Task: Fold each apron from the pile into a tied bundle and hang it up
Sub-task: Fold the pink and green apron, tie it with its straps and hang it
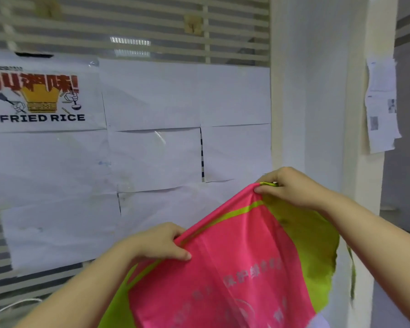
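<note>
The apron (234,268) is a thin, glossy hot-pink cloth with lime-green binding, a lime-green reverse and faint pale print, held up in the air at about 5 o'clock. The left hand (159,242) pinches its upper edge at 6 o'clock and the right hand (291,188) pinches the bunched top corner at 3 o'clock, fingers (175,250) curled tight on the fabric, which falls in soft diagonal folds. Smooth white paper sheets (156,157) lie flat behind it, from 9 to 12 o'clock.
</note>
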